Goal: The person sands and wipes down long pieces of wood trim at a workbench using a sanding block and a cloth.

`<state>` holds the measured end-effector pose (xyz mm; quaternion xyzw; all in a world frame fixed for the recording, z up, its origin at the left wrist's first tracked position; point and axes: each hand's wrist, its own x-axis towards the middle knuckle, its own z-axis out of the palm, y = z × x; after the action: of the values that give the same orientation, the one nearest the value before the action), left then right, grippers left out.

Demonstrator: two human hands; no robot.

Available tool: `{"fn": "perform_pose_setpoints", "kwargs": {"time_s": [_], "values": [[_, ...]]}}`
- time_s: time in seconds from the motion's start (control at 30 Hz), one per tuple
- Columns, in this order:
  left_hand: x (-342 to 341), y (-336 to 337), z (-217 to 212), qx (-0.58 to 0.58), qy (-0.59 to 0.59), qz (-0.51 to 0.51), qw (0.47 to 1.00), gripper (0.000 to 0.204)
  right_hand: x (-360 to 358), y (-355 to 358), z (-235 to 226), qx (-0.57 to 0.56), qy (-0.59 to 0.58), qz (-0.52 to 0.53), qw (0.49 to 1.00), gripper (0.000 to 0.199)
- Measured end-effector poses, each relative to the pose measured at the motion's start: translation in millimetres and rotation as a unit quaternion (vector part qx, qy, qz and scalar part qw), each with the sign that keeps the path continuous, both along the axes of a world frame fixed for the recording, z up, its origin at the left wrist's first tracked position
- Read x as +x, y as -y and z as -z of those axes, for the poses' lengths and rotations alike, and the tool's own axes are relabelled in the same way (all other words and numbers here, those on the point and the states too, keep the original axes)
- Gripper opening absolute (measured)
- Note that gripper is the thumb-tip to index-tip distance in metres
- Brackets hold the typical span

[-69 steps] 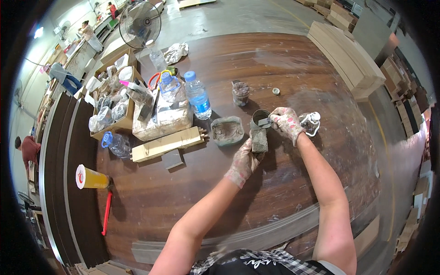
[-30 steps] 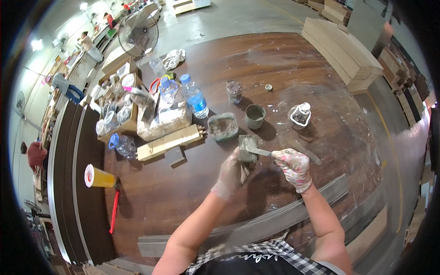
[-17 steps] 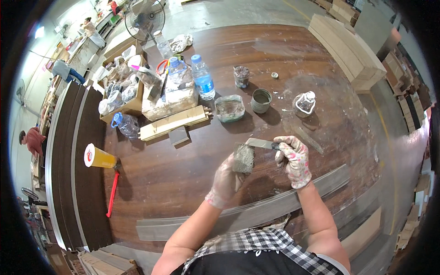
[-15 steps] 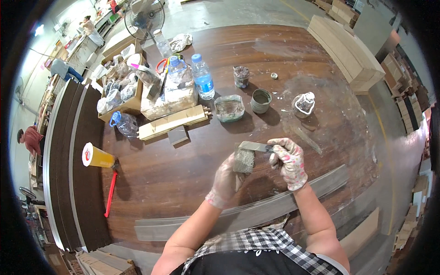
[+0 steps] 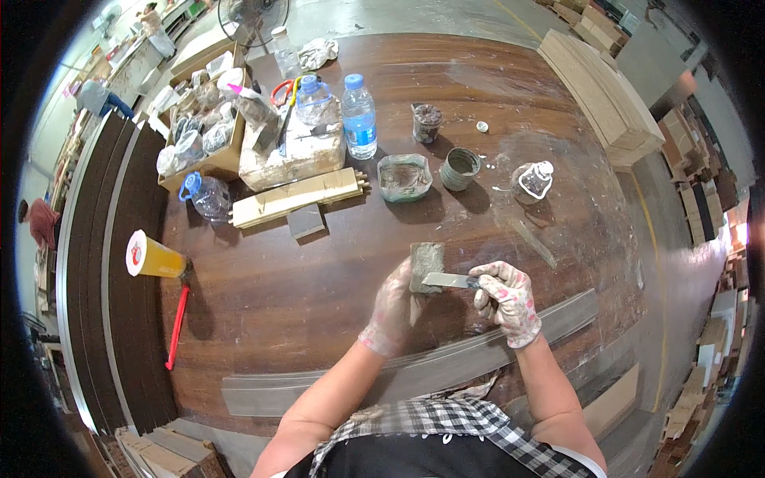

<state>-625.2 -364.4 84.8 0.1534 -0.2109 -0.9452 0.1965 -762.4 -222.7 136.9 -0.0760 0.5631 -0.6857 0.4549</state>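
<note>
My left hand (image 5: 389, 312), in a thin whitish patterned glove, grips the left side of a small rectangular board (image 5: 427, 260) covered in rough grey paste. My right hand (image 5: 512, 307), gloved in white with pink spots, is closed round the dark handle of a putty knife (image 5: 454, 280). The tip of its flat metal blade lies on the lower part of the paste. Beyond my hands stand a cut-down plastic tub (image 5: 405, 180) with grey residue and a round grey-smeared cup (image 5: 460, 170). The fingers behind the board are hidden.
Long grey strips (image 5: 414, 368) lie along the near table edge. At left are a yellow cup (image 5: 159, 256) and a red-handled tool (image 5: 177, 327). Water bottles (image 5: 360, 119), a wooden piece (image 5: 296, 199), a filled carton (image 5: 199, 139) and a bagged bottle (image 5: 532, 183) stand farther back.
The putty knife blade has moved down from the board's top edge to its lower part. My right hand has lowered slightly, and the board is turned more upright.
</note>
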Motion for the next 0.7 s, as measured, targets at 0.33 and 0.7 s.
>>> {"fn": "perform_pose_setpoints", "kwargs": {"time_s": [0.33,0.7], "values": [[0.7,0.9,15.1,0.037,-0.057,0.019,0.998,0.040,-2.8,-14.9,6.3,-0.006,-0.089,-0.009,0.996,0.014],[2.7,3.2,7.9,0.091,-0.049,0.056,0.993,0.035,-26.9,3.6,-6.7,-0.005,-0.846,-0.098,0.524,0.038]]}}
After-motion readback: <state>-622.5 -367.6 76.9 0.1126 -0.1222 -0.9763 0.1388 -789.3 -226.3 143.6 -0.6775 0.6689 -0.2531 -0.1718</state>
